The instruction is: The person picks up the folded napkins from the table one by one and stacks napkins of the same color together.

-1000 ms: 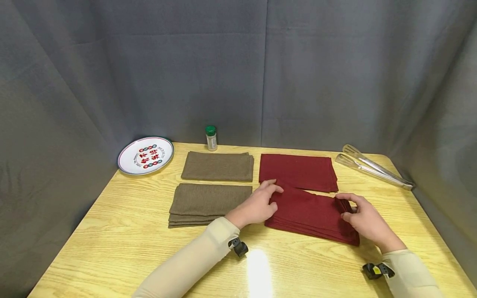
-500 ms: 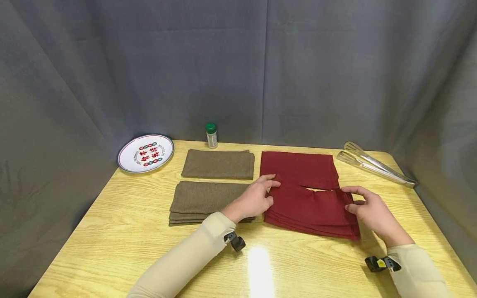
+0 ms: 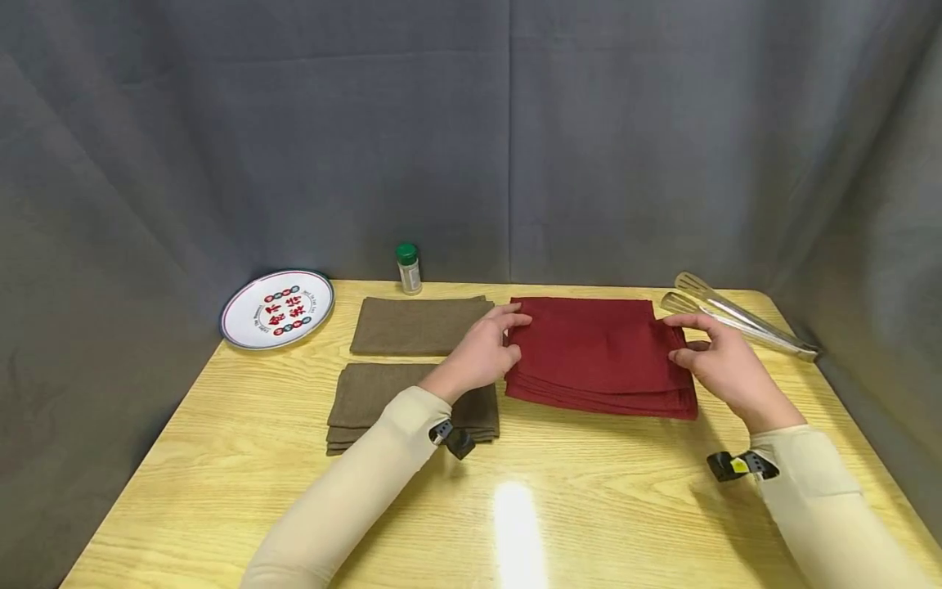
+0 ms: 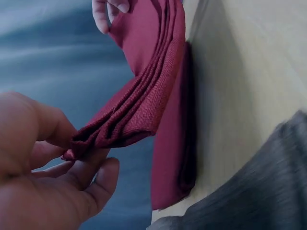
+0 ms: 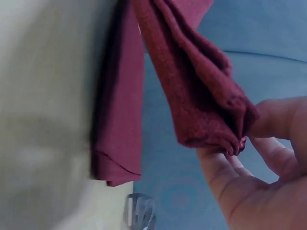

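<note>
Both hands hold a folded dark red cloth napkin [image 3: 599,364] up over the table, one at each end. My left hand [image 3: 478,350] pinches its left corner between thumb and fingers. At the opposite end, the right hand [image 3: 727,368] pinches the right corner, its layers bunched in the fingertips. The left wrist view shows the stacked layers sagging between the hands. A second folded red napkin [image 5: 120,115] lies on the table under and behind the raised one, mostly covered by it in the head view.
Two folded brown napkins lie to the left, a back one [image 3: 415,325] and a front one [image 3: 375,397] partly under the left forearm. A white plate [image 3: 239,327], a green-capped shaker bottle [image 3: 409,274] and metal tongs [image 3: 791,348] are along the back, by the grey curtain [image 3: 368,147].
Both hands have lifted the front red napkin off the table and carried it back, over the rear red one. The gap between the two red napkins is no longer seen.
</note>
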The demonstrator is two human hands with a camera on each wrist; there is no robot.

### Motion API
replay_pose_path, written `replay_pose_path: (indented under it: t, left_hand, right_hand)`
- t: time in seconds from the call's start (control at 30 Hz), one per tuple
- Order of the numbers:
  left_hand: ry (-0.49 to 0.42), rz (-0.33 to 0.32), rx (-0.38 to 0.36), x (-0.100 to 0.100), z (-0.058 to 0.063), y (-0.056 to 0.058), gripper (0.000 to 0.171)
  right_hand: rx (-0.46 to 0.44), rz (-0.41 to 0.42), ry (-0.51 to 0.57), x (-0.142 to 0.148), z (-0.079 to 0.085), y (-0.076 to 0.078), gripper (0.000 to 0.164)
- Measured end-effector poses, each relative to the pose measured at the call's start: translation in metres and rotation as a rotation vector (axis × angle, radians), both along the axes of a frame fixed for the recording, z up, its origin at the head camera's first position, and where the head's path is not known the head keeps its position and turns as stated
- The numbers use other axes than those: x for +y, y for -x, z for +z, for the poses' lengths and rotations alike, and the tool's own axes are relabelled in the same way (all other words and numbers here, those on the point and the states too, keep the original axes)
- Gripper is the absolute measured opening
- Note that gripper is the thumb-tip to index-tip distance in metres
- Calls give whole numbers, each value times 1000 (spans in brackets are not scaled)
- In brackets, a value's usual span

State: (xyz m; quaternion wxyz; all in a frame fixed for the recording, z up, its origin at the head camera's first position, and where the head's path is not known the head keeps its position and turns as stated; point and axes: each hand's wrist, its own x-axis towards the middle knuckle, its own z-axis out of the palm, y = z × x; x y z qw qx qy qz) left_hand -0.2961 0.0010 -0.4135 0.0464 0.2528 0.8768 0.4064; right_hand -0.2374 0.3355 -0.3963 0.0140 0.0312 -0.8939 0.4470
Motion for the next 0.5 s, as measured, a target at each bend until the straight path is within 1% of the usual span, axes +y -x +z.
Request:
replay_pose_path:
  t: [0.1, 0.2, 0.33, 0.5]
  left_hand:
    - [-7, 21, -13, -1, 2, 11, 51]
    - [-19, 39, -33, 0, 2, 23, 51]
    - [-30, 71, -57, 3, -1, 35, 51]
    - [-29, 116, -76, 6, -9, 49, 50]
  right_hand:
    - [24, -21, -3, -1, 6, 12, 47]
    - [33, -43, 27, -1, 7, 24, 47]
    - [45, -79, 47, -2, 4, 39, 46]
    - [62, -117, 34, -2, -3, 58, 46]
